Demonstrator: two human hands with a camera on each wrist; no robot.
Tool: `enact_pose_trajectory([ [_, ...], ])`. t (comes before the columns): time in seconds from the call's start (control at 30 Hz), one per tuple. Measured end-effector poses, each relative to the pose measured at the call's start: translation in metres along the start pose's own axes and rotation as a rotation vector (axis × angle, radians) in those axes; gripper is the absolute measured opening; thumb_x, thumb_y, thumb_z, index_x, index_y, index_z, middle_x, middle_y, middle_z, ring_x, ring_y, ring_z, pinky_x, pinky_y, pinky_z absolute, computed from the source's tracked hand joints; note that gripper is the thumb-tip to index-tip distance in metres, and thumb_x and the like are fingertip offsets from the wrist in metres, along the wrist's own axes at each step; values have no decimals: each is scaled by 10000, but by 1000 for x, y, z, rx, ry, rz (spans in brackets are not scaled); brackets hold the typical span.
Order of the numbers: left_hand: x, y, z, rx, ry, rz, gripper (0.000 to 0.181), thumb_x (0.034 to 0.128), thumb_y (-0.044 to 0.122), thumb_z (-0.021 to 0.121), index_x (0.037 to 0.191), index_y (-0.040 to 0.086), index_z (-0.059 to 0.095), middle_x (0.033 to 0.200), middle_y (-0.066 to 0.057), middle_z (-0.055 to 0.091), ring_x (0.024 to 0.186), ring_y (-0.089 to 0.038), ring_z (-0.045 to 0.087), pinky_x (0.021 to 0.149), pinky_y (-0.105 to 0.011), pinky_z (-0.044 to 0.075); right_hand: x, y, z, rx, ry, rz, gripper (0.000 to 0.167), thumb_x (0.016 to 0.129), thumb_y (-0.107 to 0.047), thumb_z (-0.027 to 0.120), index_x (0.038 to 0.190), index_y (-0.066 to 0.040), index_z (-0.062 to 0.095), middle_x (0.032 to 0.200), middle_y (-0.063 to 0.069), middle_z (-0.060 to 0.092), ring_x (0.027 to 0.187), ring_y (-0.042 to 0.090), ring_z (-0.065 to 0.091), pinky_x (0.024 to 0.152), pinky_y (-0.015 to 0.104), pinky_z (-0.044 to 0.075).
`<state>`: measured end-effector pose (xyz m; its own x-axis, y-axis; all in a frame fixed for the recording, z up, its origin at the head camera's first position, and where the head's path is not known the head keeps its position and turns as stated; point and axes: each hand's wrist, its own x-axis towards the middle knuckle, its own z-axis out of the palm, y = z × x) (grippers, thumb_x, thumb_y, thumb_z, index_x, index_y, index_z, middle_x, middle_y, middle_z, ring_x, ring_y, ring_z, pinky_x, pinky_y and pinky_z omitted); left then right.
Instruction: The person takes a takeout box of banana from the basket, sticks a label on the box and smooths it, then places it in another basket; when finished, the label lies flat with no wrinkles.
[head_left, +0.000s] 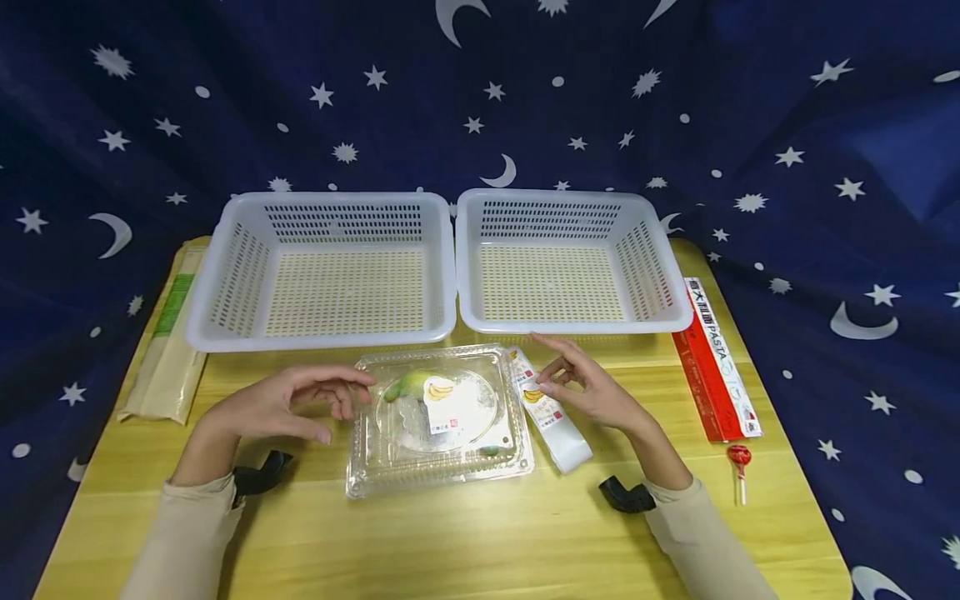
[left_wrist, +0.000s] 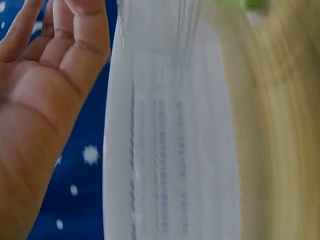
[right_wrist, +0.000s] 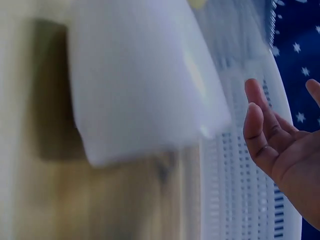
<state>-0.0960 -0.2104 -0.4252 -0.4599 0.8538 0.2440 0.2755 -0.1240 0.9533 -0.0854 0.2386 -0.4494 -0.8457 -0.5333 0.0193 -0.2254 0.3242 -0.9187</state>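
Observation:
A clear plastic clamshell box (head_left: 442, 462) lies on the table in the head view. Its lid carries a white sticker with a banana picture (head_left: 442, 406). Green and yellowish things (head_left: 412, 384) show through the plastic, their kind unclear. My left hand (head_left: 300, 404) is at the box's left edge, fingers loosely bent and holding nothing; whether a fingertip touches the box is unclear. To the right of the box lies a strip of banana stickers (head_left: 558, 433) with a white loose end. Over that strip hovers my right hand (head_left: 592, 390), with bent, parted fingers and nothing in its grasp.
Two white perforated baskets (head_left: 322, 343) (head_left: 573, 327) stand side by side behind the box. A pale packet with a green band (head_left: 161, 367) lies at far left. On the right are a red and white pasta box (head_left: 716, 367) and a red lollipop (head_left: 739, 455).

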Motion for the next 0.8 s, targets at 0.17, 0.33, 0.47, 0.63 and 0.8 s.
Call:
enact_pose_trajectory([
  [0.17, -19, -10, 0, 58, 138, -140, 729, 779, -166, 688, 1435, -70, 385, 1090, -152, 578, 916, -234, 566, 815, -292, 533, -5, 5, -16, 85, 98, -32, 650, 954, 28, 565, 1534, -82, 292, 1380, 226, 490, 935, 256, 650, 702, 271, 552],
  [0.33, -25, -31, 9, 72, 211, -236, 813, 769, -127, 729, 1479, -16, 349, 1209, -188, 447, 934, -253, 546, 798, -324, 544, -11, 12, -27, 173, 168, -29, 640, 975, 35, 520, 1543, -44, 236, 1294, 377, 484, 907, 190, 690, 806, 324, 590],
  [0.47, -21, -41, 14, 103, 239, -258, 879, 756, -49, 781, 1506, 31, 330, 1322, -135, 325, 929, -257, 535, 782, -340, 560, -15, 21, -36, 180, 237, 11, 641, 990, 5, 511, 1554, -66, 214, 1245, 331, 533, 859, 243, 704, 811, 357, 594],
  [0.63, -16, -44, 17, 146, 259, -284, 943, 730, 44, 833, 1521, 90, 321, 1277, -129, 328, 888, -242, 537, 744, -335, 568, -20, 35, -51, 195, 340, 64, 636, 1004, -33, 502, 1564, -151, 223, 963, 184, 671, 795, 282, 703, 757, 364, 599],
  [0.8, -12, -47, 21, 133, 246, -280, 1000, 737, 50, 831, 1547, 85, 245, 1230, -165, 274, 850, -262, 536, 713, -315, 571, -25, 47, -62, 196, 376, 65, 635, 1009, -31, 487, 1565, -175, 217, 836, 184, 709, 752, 274, 711, 685, 322, 586],
])
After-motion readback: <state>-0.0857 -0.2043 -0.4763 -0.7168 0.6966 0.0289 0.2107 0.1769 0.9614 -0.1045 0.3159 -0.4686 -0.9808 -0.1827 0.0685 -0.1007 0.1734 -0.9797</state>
